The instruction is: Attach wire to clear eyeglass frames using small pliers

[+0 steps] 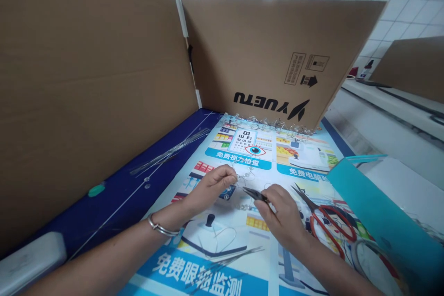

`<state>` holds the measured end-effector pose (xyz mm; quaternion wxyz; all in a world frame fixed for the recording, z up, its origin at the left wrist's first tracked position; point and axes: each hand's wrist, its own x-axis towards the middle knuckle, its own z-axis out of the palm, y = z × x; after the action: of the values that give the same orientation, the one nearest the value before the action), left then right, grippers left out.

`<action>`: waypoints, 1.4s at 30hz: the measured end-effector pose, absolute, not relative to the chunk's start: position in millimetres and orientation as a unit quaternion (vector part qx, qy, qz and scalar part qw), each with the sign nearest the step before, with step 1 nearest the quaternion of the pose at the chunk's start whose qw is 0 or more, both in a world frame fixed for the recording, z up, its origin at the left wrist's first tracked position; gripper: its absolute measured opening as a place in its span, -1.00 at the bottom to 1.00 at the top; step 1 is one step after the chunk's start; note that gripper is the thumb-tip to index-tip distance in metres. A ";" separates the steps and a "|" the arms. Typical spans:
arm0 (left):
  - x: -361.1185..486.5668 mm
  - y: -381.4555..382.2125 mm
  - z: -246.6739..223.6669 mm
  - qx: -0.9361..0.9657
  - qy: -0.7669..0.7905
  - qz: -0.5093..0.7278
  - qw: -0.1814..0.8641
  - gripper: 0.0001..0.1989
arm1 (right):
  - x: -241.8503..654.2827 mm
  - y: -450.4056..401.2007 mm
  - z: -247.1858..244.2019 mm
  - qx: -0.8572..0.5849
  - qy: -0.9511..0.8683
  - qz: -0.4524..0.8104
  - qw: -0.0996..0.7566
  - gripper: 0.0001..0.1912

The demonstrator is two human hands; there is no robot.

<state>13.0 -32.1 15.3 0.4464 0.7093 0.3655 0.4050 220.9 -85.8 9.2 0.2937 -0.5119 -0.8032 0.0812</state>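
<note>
Dark needle-nose pliers [255,195] point left toward a thin looping wire [247,176].

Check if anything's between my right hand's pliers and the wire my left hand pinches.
Nothing visible stands there: the pliers in the right hand point at the thin wire held by the left hand.

Fine detail unreadable
Wire [244,178] in left hand [210,189] too thin to trace; pliers [255,195] handles hidden by right hand [277,215]; clear bits [263,122] at far edge too small to tell.
</note>
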 end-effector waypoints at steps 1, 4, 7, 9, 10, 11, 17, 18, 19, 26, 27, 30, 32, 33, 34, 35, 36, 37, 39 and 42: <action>12.6 -31.7 14.8 0.703 0.360 0.407 0.459 -0.82 | 220.8 -86.4 6.8 -0.506 -0.802 0.087 0.305 -0.77; 12.3 -31.7 12.1 0.684 0.339 0.419 0.492 -0.81 | 219.6 -88.3 1.7 -0.488 -0.804 0.098 0.326 -0.80; 12.7 -32.4 8.9 0.658 0.308 0.440 0.528 -0.82 | 219.6 -89.0 -1.4 -0.472 -0.806 0.102 0.343 -0.83; 13.2 -33.1 7.8 0.639 0.282 0.454 0.553 -0.83 | 220.2 -88.8 -2.8 -0.466 -0.806 0.107 0.350 -0.84; 13.5 -33.5 7.7 0.629 0.269 0.460 0.566 -0.83 | 220.5 -88.5 -3.3 -0.464 -0.806 0.109 0.352 -0.84; 13.9 -34.0 7.9 0.619 0.257 0.463 0.579 -0.82 | 220.7 -88.4 -3.7 -0.462 -0.806 0.111 0.353 -0.84; 16.2 -37.7 13.4 0.563 0.211 0.475 0.642 -0.79 | 219.6 -89.7 -4.3 -0.456 -0.813 0.110 0.346 -0.82; 16.4 -38.1 14.2 0.557 0.209 0.474 0.649 -0.79 | 219.3 -89.9 -4.5 -0.454 -0.814 0.107 0.345 -0.81; 16.6 -38.5 14.9 0.551 0.208 0.473 0.655 -0.78 | 219.1 -90.1 -4.6 -0.453 -0.816 0.104 0.345 -0.81; 16.9 -38.2 12.9 0.524 0.203 0.466 0.683 -0.73 | 217.1 -89.8 -4.6 -0.454 -0.824 0.091 0.325 -0.79; 16.9 -38.1 12.2 0.520 0.204 0.465 0.687 -0.73 | 216.8 -89.8 -4.4 -0.455 -0.825 0.089 0.324 -0.79; 17.2 -38.4 11.2 0.509 0.212 0.465 0.693 -0.70 | 216.5 -89.8 -4.2 -0.453 -0.826 0.083 0.324 -0.78; 17.8 -38.8 11.4 0.502 0.214 0.465 0.697 -0.69 | 216.6 -89.8 -4.7 -0.451 -0.827 0.081 0.324 -0.78; 18.1 -38.9 11.6 0.500 0.213 0.465 0.699 -0.69 | 216.8 -89.7 -5.1 -0.451 -0.828 0.082 0.323 -0.78; 18.4 -39.0 11.9 0.498 0.212 0.465 0.701 -0.69 | 216.9 -89.6 -5.3 -0.451 -0.828 0.083 0.323 -0.78; 18.7 -39.0 12.0 0.496 0.210 0.465 0.702 -0.68 | 217.0 -89.6 -5.5 -0.451 -0.828 0.085 0.323 -0.78; 18.8 -39.0 12.2 0.496 0.207 0.465 0.704 -0.68 | 217.0 -89.6 -5.7 -0.451 -0.828 0.087 0.322 -0.79; 18.9 -39.0 12.2 0.495 0.203 0.464 0.706 -0.68 | 217.0 -89.7 -5.8 -0.452 -0.828 0.089 0.320 -0.79; 18.8 -39.2 12.3 0.496 0.194 0.462 0.709 -0.69 | 216.9 -89.7 -6.0 -0.454 -0.828 0.091 0.316 -0.79; 18.7 -39.7 12.7 0.499 0.195 0.462 0.707 -0.69 | 216.6 -89.5 -7.1 -0.452 -0.829 0.089 0.316 -0.79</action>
<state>18.7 -39.7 12.7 0.7073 0.4985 0.1953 0.4616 216.6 -89.5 -7.1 0.3163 -0.4520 -0.8293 0.0891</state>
